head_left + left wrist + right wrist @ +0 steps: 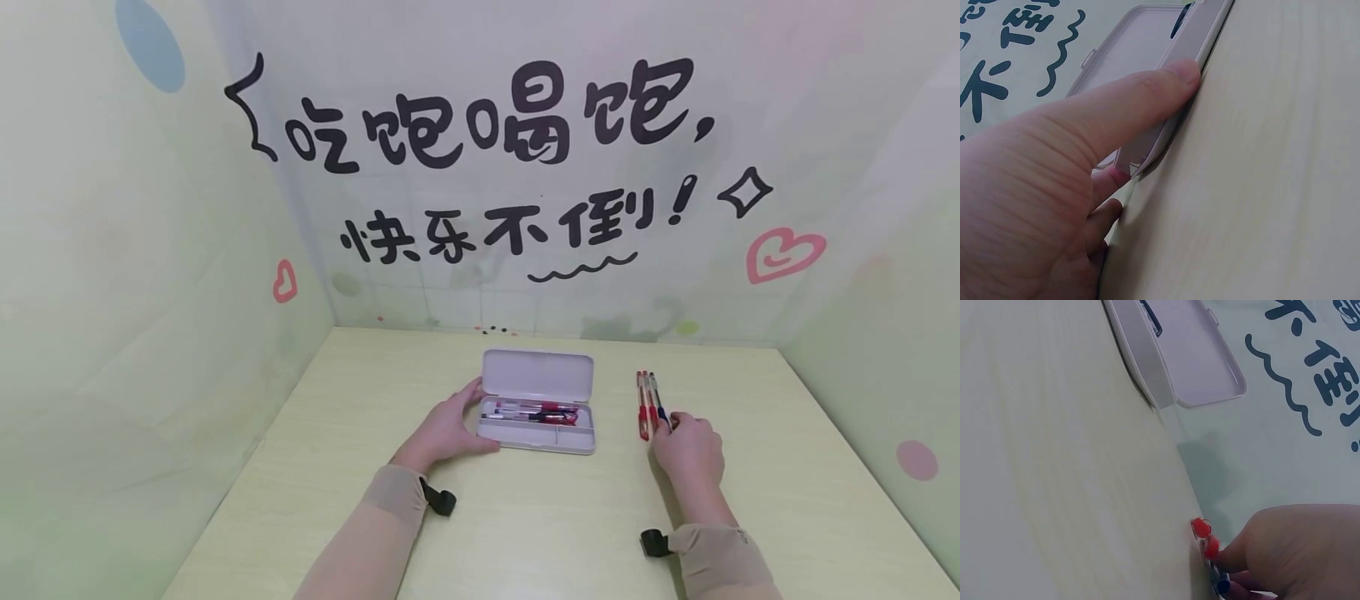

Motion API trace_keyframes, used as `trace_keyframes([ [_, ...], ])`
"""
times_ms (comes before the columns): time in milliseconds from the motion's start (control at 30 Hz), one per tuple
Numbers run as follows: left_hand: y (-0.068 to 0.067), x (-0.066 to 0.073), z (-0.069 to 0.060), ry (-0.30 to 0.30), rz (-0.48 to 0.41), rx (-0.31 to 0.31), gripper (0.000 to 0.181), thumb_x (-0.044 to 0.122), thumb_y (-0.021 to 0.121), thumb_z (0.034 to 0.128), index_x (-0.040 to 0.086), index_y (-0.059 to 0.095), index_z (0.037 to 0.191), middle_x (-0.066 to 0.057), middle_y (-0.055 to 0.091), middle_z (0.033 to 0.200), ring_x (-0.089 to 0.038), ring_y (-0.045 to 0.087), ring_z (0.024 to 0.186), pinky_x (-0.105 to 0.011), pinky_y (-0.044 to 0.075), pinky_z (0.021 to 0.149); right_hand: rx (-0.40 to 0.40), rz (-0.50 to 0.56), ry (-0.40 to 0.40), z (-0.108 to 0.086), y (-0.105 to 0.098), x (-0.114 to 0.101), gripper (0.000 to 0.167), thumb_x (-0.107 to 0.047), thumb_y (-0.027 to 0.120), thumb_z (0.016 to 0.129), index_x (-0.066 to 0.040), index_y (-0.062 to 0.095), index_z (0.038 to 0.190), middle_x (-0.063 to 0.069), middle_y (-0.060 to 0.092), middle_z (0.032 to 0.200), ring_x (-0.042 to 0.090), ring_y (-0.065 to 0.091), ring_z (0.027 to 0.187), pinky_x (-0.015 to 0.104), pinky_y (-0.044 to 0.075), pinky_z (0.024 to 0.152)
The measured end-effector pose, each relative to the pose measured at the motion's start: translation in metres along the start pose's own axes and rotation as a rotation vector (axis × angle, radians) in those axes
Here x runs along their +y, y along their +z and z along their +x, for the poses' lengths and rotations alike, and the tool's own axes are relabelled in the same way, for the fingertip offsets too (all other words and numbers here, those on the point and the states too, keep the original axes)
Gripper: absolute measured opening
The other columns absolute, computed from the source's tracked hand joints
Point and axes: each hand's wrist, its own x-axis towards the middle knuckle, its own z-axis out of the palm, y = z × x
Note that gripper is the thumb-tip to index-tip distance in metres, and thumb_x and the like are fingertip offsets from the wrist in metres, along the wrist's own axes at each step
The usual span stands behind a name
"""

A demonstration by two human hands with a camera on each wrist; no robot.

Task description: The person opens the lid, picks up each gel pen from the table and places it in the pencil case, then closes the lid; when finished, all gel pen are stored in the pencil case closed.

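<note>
An open pale lilac pencil case (pixel 517 434) lies on the table, its lid (pixel 537 375) tipped back. Several pens (pixel 536 414) with red and dark grips lie in its rear compartment. My left hand (pixel 448 427) holds the case by its left end, the thumb along the front wall and the other fingers around the side and back. To the right, two red pens (pixel 642 417) and a blue pen (pixel 660 408) lie side by side. My right hand (pixel 690 450) pinches the blue pen by its near end; the fingertips are partly hidden in the head view.
The light wooden table (pixel 525 525) meets a printed cloth backdrop (pixel 495 300) with dark lettering behind the case. Cloth walls also rise on the left and right. A small black camera (pixel 441 500) is strapped at the left wrist, another black camera (pixel 655 543) at the right.
</note>
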Motion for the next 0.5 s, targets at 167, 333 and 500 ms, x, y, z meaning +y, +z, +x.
trace_keyframes([
  [167,-0.0002,0.0005,0.0001,0.0,0.001,0.0,0.134,0.05,0.104,0.0693,0.03,0.025,0.177,0.005,0.057,0.168,-0.034,0.042,0.164,-0.066,0.03,0.136,-0.012,-0.012,-0.007,0.0014,-0.0004,0.0018,0.05,-0.022,0.056,0.107,0.011,0.061,0.144,0.039,0.066,0.125,0.046,0.068,0.092,0.046,0.057,0.062],
  [333,-0.0004,0.0004,0.0007,-0.004,-0.005,0.001,0.134,0.049,0.104,0.0694,0.029,0.025,0.177,0.005,0.057,0.168,-0.034,0.042,0.164,-0.066,0.03,0.136,-0.004,0.004,-0.011,0.0026,0.0009,0.0034,0.047,-0.02,0.055,0.106,0.011,0.063,0.14,0.037,0.069,0.119,0.041,0.067,0.085,0.041,0.055,0.058],
  [500,-0.0009,0.0014,0.0006,-0.009,-0.004,-0.002,0.134,0.05,0.104,0.0696,0.03,0.025,0.177,0.005,0.057,0.168,-0.034,0.042,0.164,-0.066,0.03,0.136,0.028,0.036,0.0,0.0022,0.0034,0.0043,0.047,-0.019,0.052,0.106,0.011,0.064,0.14,0.038,0.065,0.125,0.047,0.067,0.097,0.048,0.057,0.065],
])
